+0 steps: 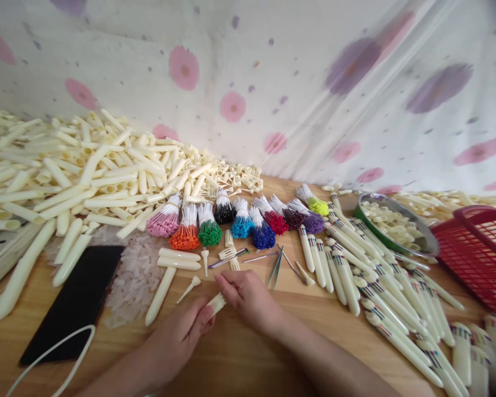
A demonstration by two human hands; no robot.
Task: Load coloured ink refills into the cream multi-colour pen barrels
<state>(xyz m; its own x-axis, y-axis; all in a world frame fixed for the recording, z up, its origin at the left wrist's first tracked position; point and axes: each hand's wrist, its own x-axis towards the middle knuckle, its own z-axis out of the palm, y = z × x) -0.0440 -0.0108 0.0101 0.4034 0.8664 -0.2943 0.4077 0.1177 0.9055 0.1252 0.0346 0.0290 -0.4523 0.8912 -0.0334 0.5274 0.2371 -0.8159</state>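
Observation:
My left hand point(187, 326) is closed around a cream slotted plastic pen part point(217, 303), with one end sticking out toward my right hand. My right hand point(248, 298) is closed at that end, its fingertips bent under; whether it pinches something small is hidden. Just beyond the hands lie another slotted part point(227, 252), a cream plug with a thin stem point(189, 289), purple-tipped refills point(228, 258) and metal tweezers point(276, 268). Bundles of white-stemmed refills, sorted by tip colour, stand behind, among them orange point(184, 237), green point(209, 232) and blue point(263, 236).
Cream pen barrels point(107, 171) are heaped at the left, beside a black phone point(72, 303) with a white cable and a pile of clear pieces point(134, 275). Assembled multicolour pens point(391, 298) cover the right, near a metal bowl point(432, 248) and a red basket point(475, 253).

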